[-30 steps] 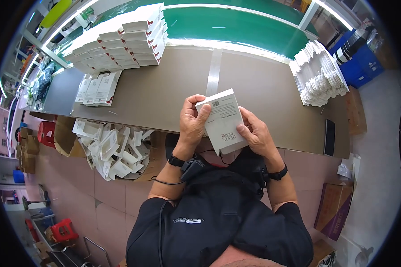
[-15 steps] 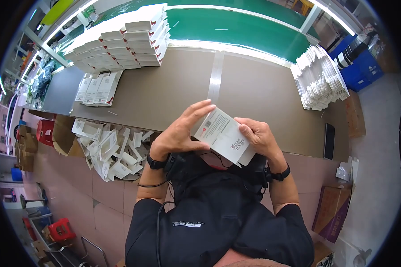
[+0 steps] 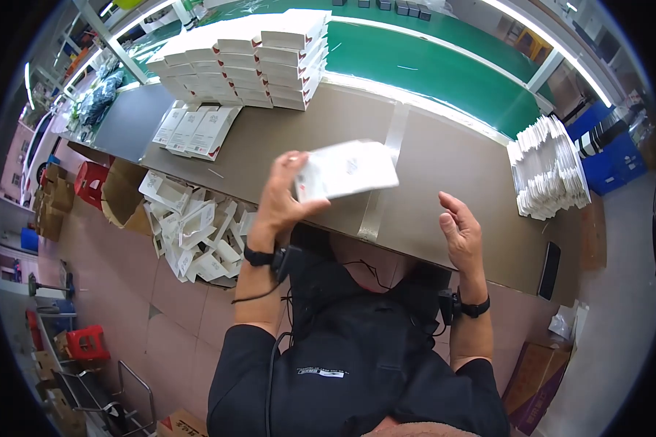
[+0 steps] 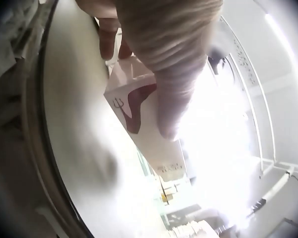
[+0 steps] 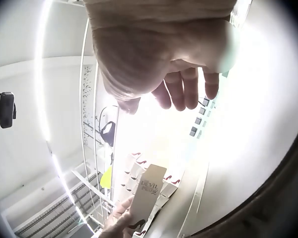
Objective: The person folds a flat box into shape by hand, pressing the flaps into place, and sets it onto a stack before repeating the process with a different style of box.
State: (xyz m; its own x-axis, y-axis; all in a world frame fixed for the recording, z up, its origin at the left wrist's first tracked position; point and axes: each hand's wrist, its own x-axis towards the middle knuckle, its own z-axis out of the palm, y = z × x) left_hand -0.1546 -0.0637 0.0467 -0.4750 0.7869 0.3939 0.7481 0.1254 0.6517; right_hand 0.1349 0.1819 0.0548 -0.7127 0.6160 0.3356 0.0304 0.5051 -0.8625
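Note:
A white printed box point(image 3: 350, 171) hangs over the near part of the brown table, held at its left end by my left hand point(image 3: 278, 197). The thumb lies along one side of it and the fingers reach round the other. In the left wrist view a red high-heel print shows on the box point(image 4: 146, 119), close to the thumb. My right hand point(image 3: 463, 237) is apart from the box, over the table's front edge, its fingers loose with nothing in them. From the right wrist view, the upright side of the box point(image 5: 148, 191) carries grey lettering.
Stacked white boxes point(image 3: 270, 69) rise at the back left, with several flat boxes point(image 3: 197, 130) before them. Folded white cartons point(image 3: 550, 167) stand in a row at the right, near a black phone point(image 3: 549, 269). A large carton of loose white pieces point(image 3: 197, 229) sits below the table's left edge.
My right hand has let go of the box and drawn away to the right. My left hand now holds it alone, turned more sideways and farther out over the table. The head view has shifted.

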